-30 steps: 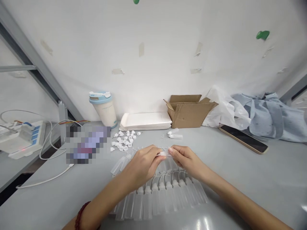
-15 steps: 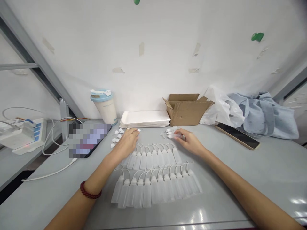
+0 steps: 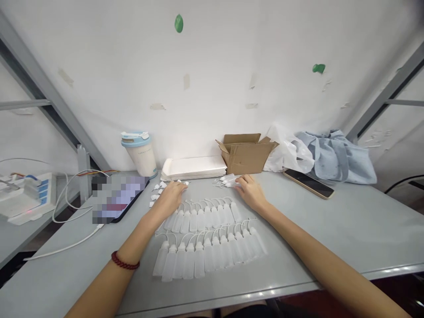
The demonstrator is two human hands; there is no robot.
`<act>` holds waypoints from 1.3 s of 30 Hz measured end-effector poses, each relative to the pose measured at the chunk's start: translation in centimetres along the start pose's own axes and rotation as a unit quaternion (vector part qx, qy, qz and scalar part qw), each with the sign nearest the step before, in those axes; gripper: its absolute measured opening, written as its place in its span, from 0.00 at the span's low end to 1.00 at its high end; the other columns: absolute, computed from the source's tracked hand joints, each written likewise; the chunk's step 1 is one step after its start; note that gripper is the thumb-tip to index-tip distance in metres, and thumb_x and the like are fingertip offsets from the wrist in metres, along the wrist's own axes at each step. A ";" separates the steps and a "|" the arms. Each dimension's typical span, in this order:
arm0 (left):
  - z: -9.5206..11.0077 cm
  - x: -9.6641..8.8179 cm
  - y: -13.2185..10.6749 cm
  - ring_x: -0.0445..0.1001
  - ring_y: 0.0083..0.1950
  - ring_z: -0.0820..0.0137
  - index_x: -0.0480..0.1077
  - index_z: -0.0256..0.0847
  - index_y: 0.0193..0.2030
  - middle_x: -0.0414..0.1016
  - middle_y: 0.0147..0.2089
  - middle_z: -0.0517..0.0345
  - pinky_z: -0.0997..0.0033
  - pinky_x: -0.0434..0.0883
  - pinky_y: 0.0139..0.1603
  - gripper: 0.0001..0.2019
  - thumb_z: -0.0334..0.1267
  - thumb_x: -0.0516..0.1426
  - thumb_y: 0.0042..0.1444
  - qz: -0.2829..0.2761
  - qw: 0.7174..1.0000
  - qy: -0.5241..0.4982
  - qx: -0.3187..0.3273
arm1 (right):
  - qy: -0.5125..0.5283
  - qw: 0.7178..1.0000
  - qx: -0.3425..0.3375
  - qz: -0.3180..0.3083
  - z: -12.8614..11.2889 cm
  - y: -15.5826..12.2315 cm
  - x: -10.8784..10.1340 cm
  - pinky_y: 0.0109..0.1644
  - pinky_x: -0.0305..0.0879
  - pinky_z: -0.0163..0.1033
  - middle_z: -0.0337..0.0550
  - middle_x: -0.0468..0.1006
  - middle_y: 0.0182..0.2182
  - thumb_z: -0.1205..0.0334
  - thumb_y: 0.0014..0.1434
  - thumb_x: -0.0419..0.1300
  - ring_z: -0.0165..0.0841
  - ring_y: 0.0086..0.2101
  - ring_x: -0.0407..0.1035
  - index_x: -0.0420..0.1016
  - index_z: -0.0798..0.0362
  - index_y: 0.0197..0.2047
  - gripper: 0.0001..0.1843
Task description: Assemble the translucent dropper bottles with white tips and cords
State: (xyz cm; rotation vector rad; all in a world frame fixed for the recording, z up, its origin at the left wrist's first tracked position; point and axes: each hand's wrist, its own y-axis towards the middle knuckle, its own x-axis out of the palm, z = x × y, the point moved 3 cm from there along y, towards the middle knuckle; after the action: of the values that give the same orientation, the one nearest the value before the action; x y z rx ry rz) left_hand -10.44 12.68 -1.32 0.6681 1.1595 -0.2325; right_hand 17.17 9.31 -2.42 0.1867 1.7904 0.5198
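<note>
My left hand (image 3: 171,196) is closed beside several loose white caps (image 3: 155,197). At its fingertips shows a small white cap (image 3: 186,183), seemingly pinched. On the right, my right hand (image 3: 251,192) has curled fingers on the end of a small translucent squeeze bottle (image 3: 234,184). That bottle lies against other bottles (image 3: 228,178) with their thin tubes pointing left. Between my forearms lie two rows of translucent bottles with curved white tubes: a back row (image 3: 201,219) and a front row (image 3: 207,256). My left wrist and forearm hide part of the back row's left end.
Along the wall stand a blue-lidded cup (image 3: 142,154), a stack of white envelopes (image 3: 195,167), an open cardboard box (image 3: 247,157), a white plastic bag (image 3: 281,150) and a blue cloth bag (image 3: 344,159). Phones lie left (image 3: 121,198) and right (image 3: 309,183); a white cable (image 3: 66,249) crosses the left.
The view has tilted up and turned slightly right. My right hand has shifted a little right relative to the bottles by the box. My left hand stays by the caps.
</note>
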 end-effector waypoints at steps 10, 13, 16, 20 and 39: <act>-0.3 -0.7 0.2 0.71 0.48 0.59 0.73 0.35 0.43 0.75 0.43 0.47 0.59 0.68 0.50 0.15 0.27 0.47 0.54 0.032 0.999 0.017 -0.038 | 0.037 0.998 -0.054 -0.020 0.0 -0.3 -0.9 0.41 0.64 0.38 0.49 0.76 0.35 0.70 0.59 0.51 0.37 0.38 0.69 0.74 0.55 0.36 0.10; -0.3 -0.2 0.2 0.73 0.45 0.61 0.74 0.37 0.39 0.77 0.40 0.49 0.63 0.69 0.48 0.14 0.26 0.48 0.52 0.020 0.999 0.024 -0.037 | 0.058 0.995 -0.069 -0.042 -0.4 -0.1 -0.4 0.40 0.64 0.39 0.49 0.78 0.33 0.72 0.59 0.50 0.37 0.36 0.71 0.75 0.55 0.34 0.12; -0.4 -0.1 0.2 0.74 0.45 0.61 0.74 0.37 0.40 0.77 0.41 0.48 0.63 0.69 0.48 0.14 0.28 0.49 0.52 0.016 0.998 0.028 -0.053 | 0.070 0.994 -0.065 -0.061 -0.8 -0.1 -0.7 0.43 0.63 0.39 0.50 0.79 0.36 0.72 0.59 0.49 0.36 0.38 0.70 0.75 0.56 0.36 0.13; -0.9 -0.3 0.1 0.75 0.43 0.57 0.74 0.37 0.39 0.78 0.40 0.47 0.61 0.69 0.46 0.13 0.31 0.50 0.51 0.012 0.996 0.032 -0.081 | 0.063 0.992 -0.025 -0.105 -1.4 -0.7 -2.5 0.34 0.60 0.35 0.46 0.77 0.28 0.70 0.56 0.50 0.33 0.29 0.68 0.73 0.57 0.30 0.11; 4.1 -2.4 -0.5 0.72 0.32 0.69 0.71 0.38 0.46 0.78 0.38 0.57 0.69 0.68 0.39 0.14 0.38 0.53 0.55 0.111 0.989 -0.076 -0.057 | 0.131 0.799 -0.004 -0.586 -3.0 -4.9 -7.1 0.26 0.58 0.32 0.43 0.73 0.14 0.52 0.50 0.55 0.28 0.20 0.64 0.67 0.57 0.13 0.21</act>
State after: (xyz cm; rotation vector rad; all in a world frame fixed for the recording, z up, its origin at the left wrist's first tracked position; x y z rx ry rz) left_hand -8.49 9.44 1.66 0.6611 0.9372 -0.0267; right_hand 17.02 1.45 2.29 -1.0111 1.7853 -0.3749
